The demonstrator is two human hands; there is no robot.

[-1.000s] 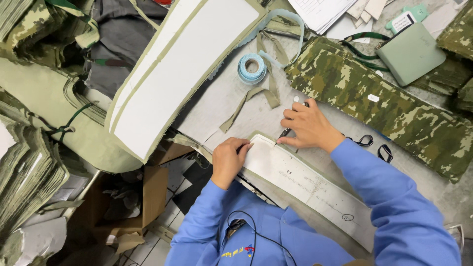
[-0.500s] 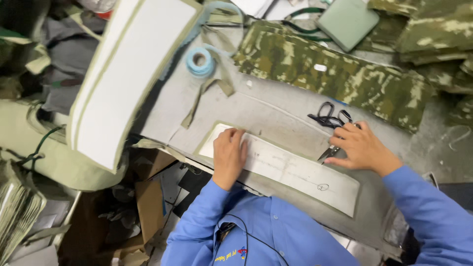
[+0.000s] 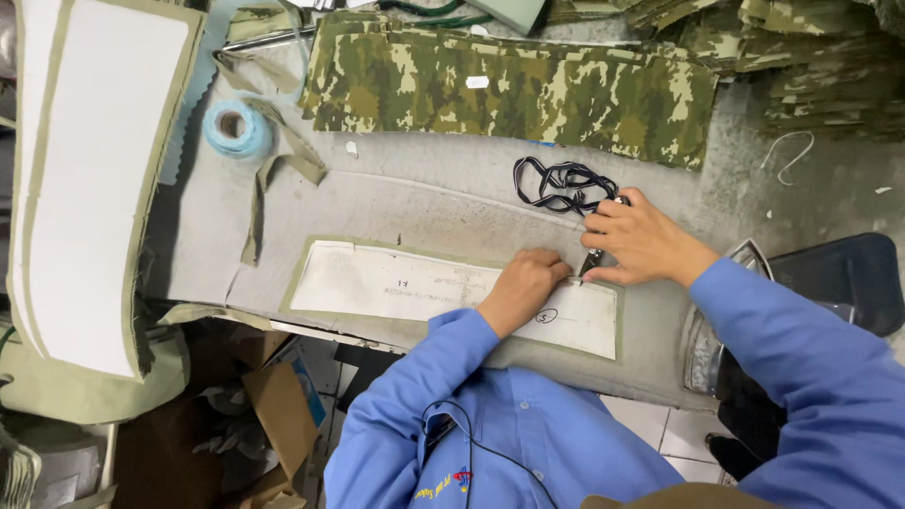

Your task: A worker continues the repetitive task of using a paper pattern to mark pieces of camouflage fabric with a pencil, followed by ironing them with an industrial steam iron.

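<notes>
A long white paper pattern (image 3: pixel 396 283) lies on an olive fabric strip along the grey table's (image 3: pixel 424 193) near edge. My left hand (image 3: pixel 523 287) presses flat on the pattern's right part, fingers together. My right hand (image 3: pixel 636 240) grips a dark pen-like marking tool (image 3: pixel 592 261) with its tip at the pattern's upper edge, just right of my left fingertips. Black-handled scissors (image 3: pixel 561 184) lie right behind my right hand.
A camouflage fabric panel (image 3: pixel 509 85) stretches across the table's far side, with more camouflage stacks (image 3: pixel 820 75) at the right. A blue tape roll (image 3: pixel 236 127) and olive strips sit far left. A big white foam-backed panel (image 3: pixel 85 179) hangs at the left; cardboard boxes (image 3: pixel 273 415) are below.
My left hand has slid right along the pattern to its right part. My right hand with the tool moved from the pattern's left end to its right part, beside the scissors.
</notes>
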